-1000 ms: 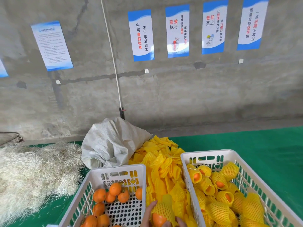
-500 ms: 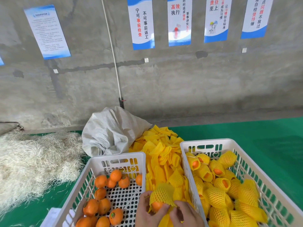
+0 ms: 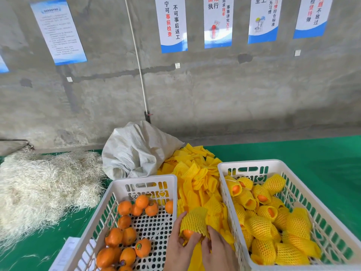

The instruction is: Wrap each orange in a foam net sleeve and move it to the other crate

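Both hands near tabletop's front edge, between crates. Left hand (image 3: 178, 245) gripped orange (image 3: 188, 234); right hand (image 3: 215, 249) pinched foam net sleeve (image 3: 194, 222), covering it partway. Risk: sleeve slipping off in transfer to right crate (image 3: 252, 163), since orange's base was bare.

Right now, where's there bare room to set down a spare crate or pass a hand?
Bare green mat lies right of and behind the right crate. The left crate shows bare perforated floor among its loose oranges. Crowded: foam sleeves fill the gap between crates, where both hands work; straw and a sack take the left.
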